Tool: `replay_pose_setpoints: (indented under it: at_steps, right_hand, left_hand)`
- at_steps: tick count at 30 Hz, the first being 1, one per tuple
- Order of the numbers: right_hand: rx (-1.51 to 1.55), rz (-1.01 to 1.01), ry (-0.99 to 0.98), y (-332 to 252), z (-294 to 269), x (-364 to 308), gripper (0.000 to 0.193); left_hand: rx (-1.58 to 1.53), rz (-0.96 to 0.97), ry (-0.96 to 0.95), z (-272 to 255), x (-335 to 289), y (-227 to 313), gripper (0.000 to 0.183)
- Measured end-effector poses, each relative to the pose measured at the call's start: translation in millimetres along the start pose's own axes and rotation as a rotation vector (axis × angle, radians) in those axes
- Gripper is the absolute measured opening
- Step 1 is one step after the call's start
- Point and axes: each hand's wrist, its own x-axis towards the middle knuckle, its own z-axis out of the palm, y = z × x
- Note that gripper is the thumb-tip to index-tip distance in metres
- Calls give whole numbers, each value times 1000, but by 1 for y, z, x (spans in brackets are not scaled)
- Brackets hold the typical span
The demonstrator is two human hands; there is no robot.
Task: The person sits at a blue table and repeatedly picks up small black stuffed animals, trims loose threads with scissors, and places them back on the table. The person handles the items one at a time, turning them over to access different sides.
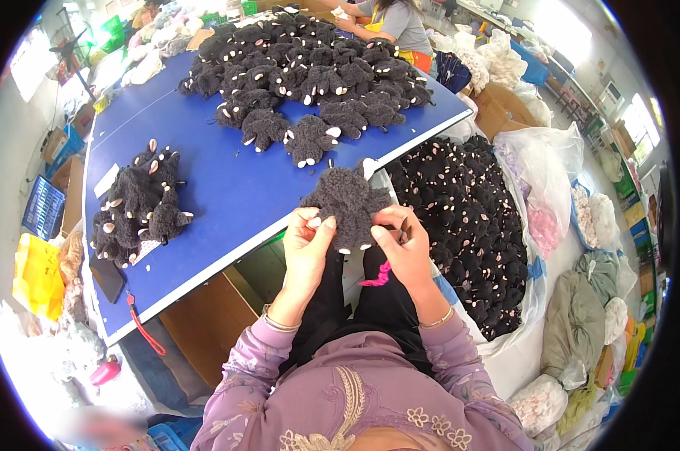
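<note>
A fuzzy black plush toy (345, 199) with small pale feet and a white ear-like tip hangs before me at the table's front edge. My left hand (307, 244) is closed on its lower left side, thumb and fingers pinching the plush. At its lower right, my right hand (405, 248) is closed around a small dark tool (406, 230), perhaps snips, mostly hidden by the fingers. Its fingertips also touch the plush. Below that hand dangles a bright pink cord (379, 276).
A blue table (227, 199) bears a big heap of black plush toys (302, 64) and a smaller pile (141, 195) at left. A phone (107, 279) with a red strap lies near its corner. Right of me stands a large bag of plush toys (468, 233). Another person (392, 26) works beyond.
</note>
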Motion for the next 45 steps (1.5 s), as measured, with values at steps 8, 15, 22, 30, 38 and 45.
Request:
replay_pose_setpoints:
  at_steps: [8, 15, 22, 30, 38, 45]
  right_hand:
    - [-178, -67, 18, 1, 18, -5, 16]
    - [267, 255, -112, 3, -4, 1, 18]
    - [63, 182, 16, 5, -3, 6, 16]
    - [160, 138, 45, 22, -13, 12, 11]
    - [135, 267, -41, 14, -9, 17, 31]
    - [158, 196, 120, 27, -14, 18, 23]
  left_hand:
    - [54, 13, -52, 8, -12, -9, 17]
    - [-286, -141, -5, -5, -1, 0, 17]
    - [-152, -37, 12, -2, 7, 5, 15]
    - [-120, -1, -14, -9, 7, -6, 20]
    - [-67, -110, -71, -2, 4, -13, 19]
    - [13, -173, 10, -9, 10, -7, 26]
